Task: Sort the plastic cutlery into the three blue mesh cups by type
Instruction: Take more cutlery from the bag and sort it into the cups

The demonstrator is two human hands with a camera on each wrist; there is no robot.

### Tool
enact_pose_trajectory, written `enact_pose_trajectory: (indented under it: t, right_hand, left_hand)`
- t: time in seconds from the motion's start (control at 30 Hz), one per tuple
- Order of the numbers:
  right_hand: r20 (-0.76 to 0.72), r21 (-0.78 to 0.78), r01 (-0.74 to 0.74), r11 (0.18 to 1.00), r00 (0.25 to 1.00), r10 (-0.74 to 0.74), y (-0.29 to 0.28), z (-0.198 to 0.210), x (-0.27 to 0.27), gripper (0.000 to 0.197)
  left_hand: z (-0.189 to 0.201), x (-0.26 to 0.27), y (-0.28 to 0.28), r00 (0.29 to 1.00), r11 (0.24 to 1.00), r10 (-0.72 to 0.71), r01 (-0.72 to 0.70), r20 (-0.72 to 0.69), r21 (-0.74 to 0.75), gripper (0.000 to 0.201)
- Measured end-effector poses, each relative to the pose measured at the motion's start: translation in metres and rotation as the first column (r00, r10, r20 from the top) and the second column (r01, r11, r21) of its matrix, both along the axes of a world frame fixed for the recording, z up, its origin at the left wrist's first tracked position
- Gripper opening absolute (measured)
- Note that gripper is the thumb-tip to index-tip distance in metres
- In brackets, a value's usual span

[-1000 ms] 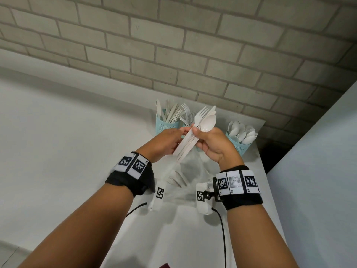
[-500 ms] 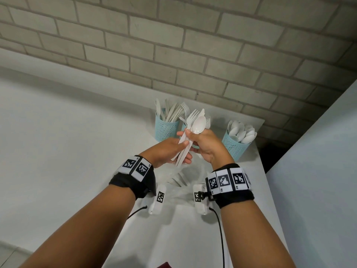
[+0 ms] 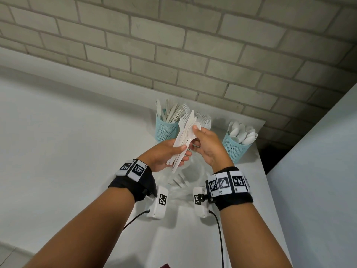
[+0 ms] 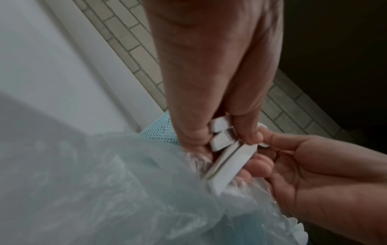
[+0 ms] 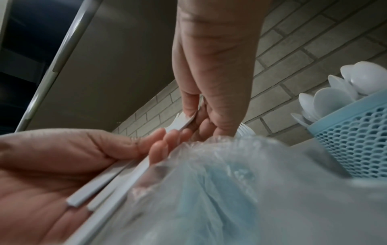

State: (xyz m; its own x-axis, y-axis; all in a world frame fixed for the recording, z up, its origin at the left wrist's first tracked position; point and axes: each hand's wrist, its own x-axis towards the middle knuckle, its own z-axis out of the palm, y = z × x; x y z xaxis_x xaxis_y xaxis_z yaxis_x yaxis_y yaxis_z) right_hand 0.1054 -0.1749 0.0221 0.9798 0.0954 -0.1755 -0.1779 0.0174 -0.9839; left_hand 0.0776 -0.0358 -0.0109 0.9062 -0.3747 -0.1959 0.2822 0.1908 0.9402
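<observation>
left hand [image 3: 164,154] curled round cutlery bundle [image 3: 183,138], heads up toward wall, handles down; right hand [image 3: 207,146] pinching spoon [image 3: 195,127].

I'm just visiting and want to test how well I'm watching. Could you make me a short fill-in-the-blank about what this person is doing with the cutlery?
1. The left hand holds a mixed bundle of white cutlery by its ____.
2. The right hand pinches a ____ from that bundle.
3. The cup on the right holds only ____.
4. The cups stand against a ____ wall.

Missing words: handles; spoon; spoons; brick
</observation>
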Motion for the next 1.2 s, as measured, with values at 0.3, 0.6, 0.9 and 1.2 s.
enact_pose_trajectory:
  t: [0.3,0.6,0.9,1.2]
  right_hand:
    - [0.185,-0.206,0.15,0.967,0.976,-0.112,-0.007,-0.003,0.006,0.017]
    - [0.49,0.108,0.762,0.639,0.519,-0.701,-0.07,0.037,0.034,0.016]
    - [0.674,-0.455,0.804,0.383,0.592,-0.442,-0.11,0.005,0.053,0.031]
    - [0.399,-0.88,0.445,0.164,0.881,-0.253,-0.105,-0.02,0.053,0.032]
  left_hand:
    - [0.002,0.005,-0.002,0.998,0.999,0.034,-0.034,-0.045,0.013,0.021]
    - [0.004,0.009,-0.006,0.997,0.994,0.062,-0.059,-0.035,0.09,0.019]
    - [-0.001,0.012,-0.006,0.999,0.999,0.037,-0.036,-0.016,0.031,0.019]
    - [-0.002,0.01,-0.003,0.998,0.998,0.067,-0.067,-0.016,0.012,0.026]
